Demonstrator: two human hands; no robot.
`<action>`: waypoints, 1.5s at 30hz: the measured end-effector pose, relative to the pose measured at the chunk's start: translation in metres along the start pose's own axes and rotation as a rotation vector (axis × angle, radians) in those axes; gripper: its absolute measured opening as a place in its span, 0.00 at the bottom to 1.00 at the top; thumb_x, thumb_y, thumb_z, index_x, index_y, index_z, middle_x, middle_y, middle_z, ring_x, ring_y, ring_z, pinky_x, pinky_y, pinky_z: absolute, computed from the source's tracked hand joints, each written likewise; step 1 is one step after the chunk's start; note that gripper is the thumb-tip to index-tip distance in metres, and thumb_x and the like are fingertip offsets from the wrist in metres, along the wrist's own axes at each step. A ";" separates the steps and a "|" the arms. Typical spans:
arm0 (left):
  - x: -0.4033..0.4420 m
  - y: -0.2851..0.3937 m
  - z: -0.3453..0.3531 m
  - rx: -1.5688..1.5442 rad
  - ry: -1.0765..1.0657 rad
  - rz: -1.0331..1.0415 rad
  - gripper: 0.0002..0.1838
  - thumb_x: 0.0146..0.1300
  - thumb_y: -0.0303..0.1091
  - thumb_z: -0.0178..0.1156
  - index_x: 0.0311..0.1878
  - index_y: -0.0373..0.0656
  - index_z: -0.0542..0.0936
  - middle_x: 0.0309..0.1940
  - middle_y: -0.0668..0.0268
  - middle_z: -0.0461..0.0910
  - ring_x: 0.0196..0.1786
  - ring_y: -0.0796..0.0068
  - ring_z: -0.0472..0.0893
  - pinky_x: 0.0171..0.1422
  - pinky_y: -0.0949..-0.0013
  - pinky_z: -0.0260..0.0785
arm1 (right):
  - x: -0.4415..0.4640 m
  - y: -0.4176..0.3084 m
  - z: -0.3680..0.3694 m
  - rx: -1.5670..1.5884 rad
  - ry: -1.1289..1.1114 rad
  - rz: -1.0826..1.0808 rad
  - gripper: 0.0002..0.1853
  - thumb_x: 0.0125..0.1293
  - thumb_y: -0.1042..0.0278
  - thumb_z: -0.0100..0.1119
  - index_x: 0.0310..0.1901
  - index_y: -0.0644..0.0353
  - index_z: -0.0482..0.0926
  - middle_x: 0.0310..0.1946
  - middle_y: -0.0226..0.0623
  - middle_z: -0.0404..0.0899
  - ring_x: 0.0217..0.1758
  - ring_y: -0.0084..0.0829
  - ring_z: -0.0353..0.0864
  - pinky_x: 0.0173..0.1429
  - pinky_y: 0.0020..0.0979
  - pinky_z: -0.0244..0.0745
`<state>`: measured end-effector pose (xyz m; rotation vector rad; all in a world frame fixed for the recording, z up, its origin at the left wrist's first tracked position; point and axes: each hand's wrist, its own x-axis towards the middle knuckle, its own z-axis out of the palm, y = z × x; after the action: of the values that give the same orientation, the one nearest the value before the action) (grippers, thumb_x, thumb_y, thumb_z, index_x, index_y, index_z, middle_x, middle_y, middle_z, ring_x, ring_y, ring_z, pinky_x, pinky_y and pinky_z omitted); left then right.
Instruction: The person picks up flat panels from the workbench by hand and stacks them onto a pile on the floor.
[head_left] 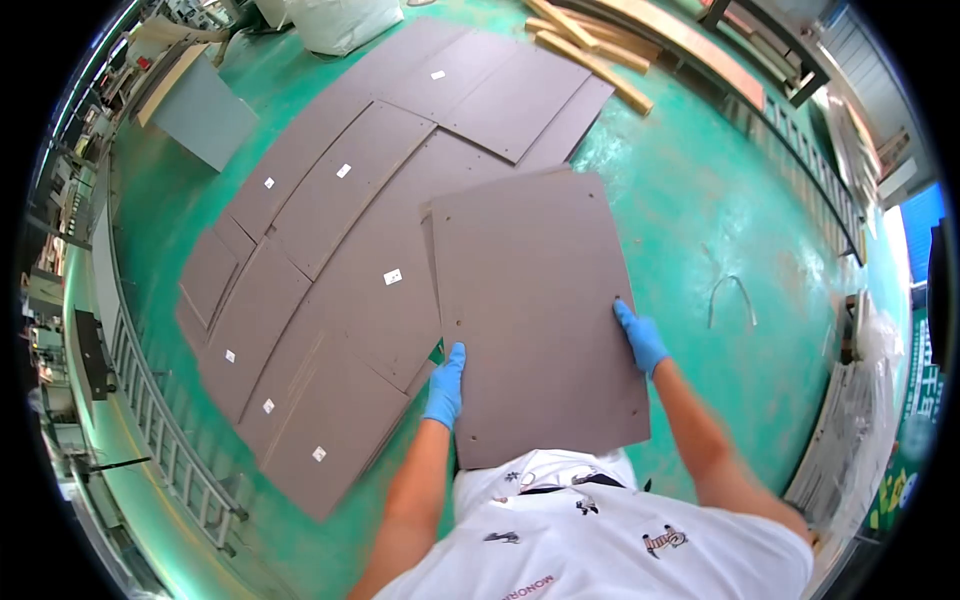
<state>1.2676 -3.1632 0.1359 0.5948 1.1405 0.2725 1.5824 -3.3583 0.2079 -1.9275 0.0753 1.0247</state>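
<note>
A brown rectangular panel [540,320] with small holes near its edges is held in front of my body. My left hand [447,387], in a blue glove, grips its left edge with the thumb on the top face. On the right edge, my right hand [640,337], also blue-gloved, closes the same way. The fingers under the panel are hidden. Beyond and to the left, several similar brown panels [350,210] lie overlapping on the floor, some bearing small white labels [392,276]. The held panel's far end overlaps them in view; I cannot tell whether it touches.
Green floor [720,220] surrounds the panels. Wooden beams [595,65] lie at the top, near a metal rack [790,150]. A white sack [345,22] and a grey board [205,110] stand at the back left. A roller conveyor [160,410] runs along the left.
</note>
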 end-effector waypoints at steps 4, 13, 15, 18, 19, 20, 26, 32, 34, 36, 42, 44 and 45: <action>0.035 0.012 0.032 -0.197 0.170 -0.085 0.29 0.68 0.52 0.62 0.59 0.35 0.77 0.52 0.61 0.82 0.50 0.69 0.82 0.56 0.64 0.77 | 0.084 -0.075 0.020 -0.193 -0.116 0.098 0.34 0.65 0.39 0.61 0.48 0.73 0.82 0.40 0.42 0.85 0.39 0.32 0.84 0.44 0.31 0.78; 0.213 0.041 0.039 -0.396 0.309 -0.037 0.30 0.67 0.52 0.62 0.59 0.33 0.75 0.55 0.58 0.79 0.54 0.66 0.80 0.60 0.60 0.76 | 0.291 -0.167 0.129 -0.535 -0.276 0.056 0.36 0.65 0.38 0.59 0.49 0.73 0.81 0.42 0.41 0.85 0.42 0.33 0.84 0.49 0.33 0.77; 0.253 0.051 0.043 -0.410 0.351 -0.016 0.31 0.67 0.53 0.62 0.59 0.33 0.75 0.54 0.58 0.79 0.54 0.66 0.80 0.60 0.61 0.76 | 0.331 -0.189 0.156 -0.565 -0.291 0.093 0.36 0.65 0.37 0.59 0.50 0.73 0.81 0.42 0.41 0.85 0.42 0.33 0.84 0.50 0.33 0.76; 0.303 0.063 0.044 -0.447 0.383 -0.016 0.32 0.67 0.53 0.62 0.60 0.33 0.75 0.54 0.59 0.79 0.55 0.65 0.80 0.60 0.61 0.75 | 0.404 -0.188 0.184 -0.604 -0.307 0.141 0.39 0.64 0.36 0.59 0.54 0.74 0.78 0.45 0.42 0.84 0.45 0.33 0.83 0.51 0.34 0.76; 0.314 0.060 0.047 -0.473 0.376 -0.029 0.32 0.67 0.53 0.62 0.60 0.33 0.74 0.54 0.59 0.79 0.55 0.66 0.80 0.61 0.62 0.75 | 0.428 -0.185 0.191 -0.615 -0.320 0.145 0.39 0.64 0.37 0.60 0.55 0.74 0.77 0.46 0.42 0.83 0.46 0.33 0.82 0.51 0.34 0.76; 0.327 0.059 0.051 -0.484 0.395 -0.037 0.32 0.67 0.53 0.62 0.60 0.33 0.74 0.54 0.59 0.79 0.55 0.66 0.80 0.61 0.62 0.75 | 0.452 -0.182 0.199 -0.620 -0.335 0.138 0.39 0.64 0.37 0.60 0.56 0.74 0.76 0.47 0.43 0.82 0.48 0.33 0.82 0.52 0.35 0.75; 0.404 0.058 0.077 -0.503 0.505 -0.013 0.34 0.67 0.54 0.62 0.63 0.33 0.72 0.57 0.61 0.77 0.57 0.68 0.78 0.62 0.63 0.74 | 0.529 -0.215 0.229 -0.698 -0.408 0.131 0.40 0.64 0.37 0.60 0.58 0.74 0.74 0.52 0.44 0.81 0.53 0.34 0.79 0.60 0.34 0.70; 0.458 0.043 0.084 -0.473 0.580 0.027 0.35 0.68 0.54 0.60 0.65 0.33 0.70 0.59 0.59 0.76 0.58 0.68 0.78 0.62 0.65 0.73 | 0.605 -0.197 0.239 -0.684 -0.435 0.055 0.37 0.66 0.38 0.58 0.57 0.72 0.75 0.51 0.42 0.81 0.55 0.32 0.78 0.62 0.32 0.69; 0.462 0.058 0.094 -0.389 0.624 -0.016 0.34 0.69 0.54 0.59 0.64 0.32 0.70 0.60 0.58 0.75 0.58 0.69 0.77 0.63 0.65 0.71 | 0.614 -0.195 0.242 -0.709 -0.425 0.037 0.37 0.67 0.38 0.58 0.57 0.71 0.75 0.50 0.42 0.81 0.54 0.32 0.78 0.62 0.32 0.69; 0.470 0.060 0.092 -0.365 0.630 -0.035 0.34 0.69 0.54 0.58 0.64 0.31 0.70 0.60 0.58 0.75 0.58 0.69 0.77 0.63 0.66 0.71 | 0.619 -0.195 0.246 -0.641 -0.405 -0.013 0.36 0.66 0.38 0.58 0.56 0.70 0.76 0.49 0.42 0.82 0.53 0.32 0.78 0.62 0.32 0.69; 0.487 0.050 0.094 -0.187 0.722 0.028 0.33 0.70 0.53 0.56 0.62 0.29 0.71 0.56 0.58 0.78 0.55 0.70 0.77 0.60 0.67 0.72 | 0.641 -0.187 0.249 -0.678 -0.380 -0.072 0.36 0.66 0.37 0.59 0.55 0.71 0.77 0.47 0.42 0.81 0.51 0.32 0.78 0.59 0.32 0.71; 0.489 0.052 0.092 -0.127 0.716 0.024 0.33 0.70 0.53 0.56 0.61 0.28 0.72 0.54 0.58 0.78 0.55 0.70 0.78 0.60 0.67 0.72 | 0.645 -0.182 0.251 -0.725 -0.344 -0.100 0.35 0.66 0.38 0.59 0.54 0.71 0.78 0.46 0.42 0.82 0.50 0.31 0.79 0.58 0.32 0.71; 0.485 0.063 0.094 -0.037 0.720 -0.063 0.32 0.71 0.53 0.55 0.60 0.28 0.72 0.54 0.57 0.79 0.54 0.70 0.78 0.60 0.67 0.71 | 0.641 -0.181 0.253 -0.766 -0.310 -0.138 0.34 0.66 0.40 0.59 0.53 0.70 0.78 0.45 0.41 0.82 0.50 0.30 0.79 0.57 0.32 0.72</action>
<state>1.5559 -2.9011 -0.1743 0.4317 1.8383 0.4734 1.9199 -2.8497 -0.1600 -2.3578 -0.7099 1.3672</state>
